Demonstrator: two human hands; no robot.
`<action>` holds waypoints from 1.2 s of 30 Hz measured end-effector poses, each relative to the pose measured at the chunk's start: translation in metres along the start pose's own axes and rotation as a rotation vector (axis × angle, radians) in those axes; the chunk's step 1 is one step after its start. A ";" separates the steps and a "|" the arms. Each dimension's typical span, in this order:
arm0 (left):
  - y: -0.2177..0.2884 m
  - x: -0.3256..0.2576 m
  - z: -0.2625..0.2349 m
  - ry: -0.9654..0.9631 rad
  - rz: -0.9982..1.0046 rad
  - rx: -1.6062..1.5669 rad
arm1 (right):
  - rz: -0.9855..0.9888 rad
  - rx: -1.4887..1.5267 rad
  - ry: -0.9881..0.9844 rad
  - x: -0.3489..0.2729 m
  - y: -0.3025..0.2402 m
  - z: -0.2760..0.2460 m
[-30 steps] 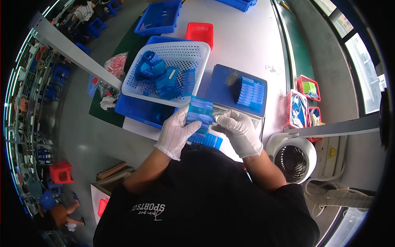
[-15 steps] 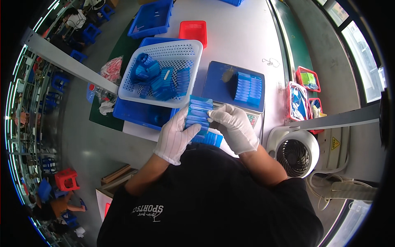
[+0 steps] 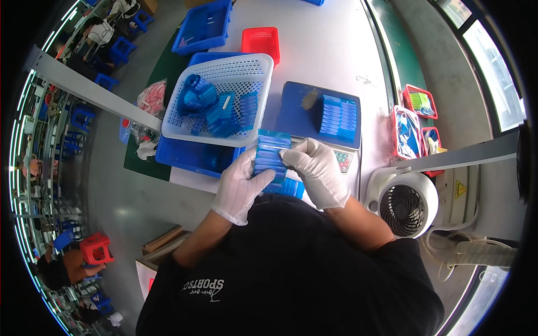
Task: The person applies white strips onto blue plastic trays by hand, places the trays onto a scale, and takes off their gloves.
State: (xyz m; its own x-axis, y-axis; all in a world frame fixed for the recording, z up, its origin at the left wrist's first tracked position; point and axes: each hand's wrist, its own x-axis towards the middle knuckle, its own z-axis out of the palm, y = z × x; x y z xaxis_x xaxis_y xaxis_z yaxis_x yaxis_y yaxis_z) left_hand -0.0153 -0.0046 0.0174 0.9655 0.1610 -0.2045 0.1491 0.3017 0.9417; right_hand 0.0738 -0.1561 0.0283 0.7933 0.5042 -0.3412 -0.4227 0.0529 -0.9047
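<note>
In front of my chest a strip of blue packets [image 3: 272, 154] hangs between my two white-gloved hands. My left hand [image 3: 238, 187] grips its left side, thumb laid across the front. At the strip's right edge, my right hand [image 3: 320, 173] pinches with thumb and fingertips. More blue packets [image 3: 288, 187] show below the held part, close to my shirt; whether they join it I cannot tell. Beyond my hands, a white perforated basket [image 3: 171, 127] holds several bundles of similar packets. On the blue plate of a weighing scale [image 3: 294, 109] lies another folded strip of packets [image 3: 339, 117].
A blue tray [image 3: 188, 157] sits under the basket. Farther back are a red basket [image 3: 260, 39] and a blue bin [image 3: 202, 28]. On the right stand a white fan [image 3: 400, 204] and small red baskets [image 3: 406, 134]. Metal bars cross both sides; people sit at far left.
The view has shifted slightly. My right fingertips have moved a little left across the strip's edge, while my left hand keeps its grip.
</note>
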 end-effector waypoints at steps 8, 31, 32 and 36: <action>0.003 -0.003 0.000 0.076 0.010 -0.055 | -0.084 -0.073 0.015 -0.003 0.003 0.004; 0.019 0.003 -0.006 0.522 0.246 0.227 | -0.386 -0.218 0.345 0.021 0.002 -0.038; 0.021 0.003 -0.006 0.494 0.186 0.217 | -0.386 -0.217 0.344 0.019 -0.001 -0.034; 0.015 0.006 0.001 0.442 0.148 0.030 | -0.269 -0.113 -0.134 0.010 -0.001 -0.001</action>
State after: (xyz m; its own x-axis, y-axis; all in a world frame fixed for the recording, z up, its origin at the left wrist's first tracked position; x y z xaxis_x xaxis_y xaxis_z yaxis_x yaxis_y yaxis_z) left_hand -0.0068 -0.0002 0.0310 0.7941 0.5875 -0.1555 0.0289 0.2190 0.9753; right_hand 0.0826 -0.1523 0.0255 0.8019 0.5948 -0.0564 -0.1486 0.1070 -0.9831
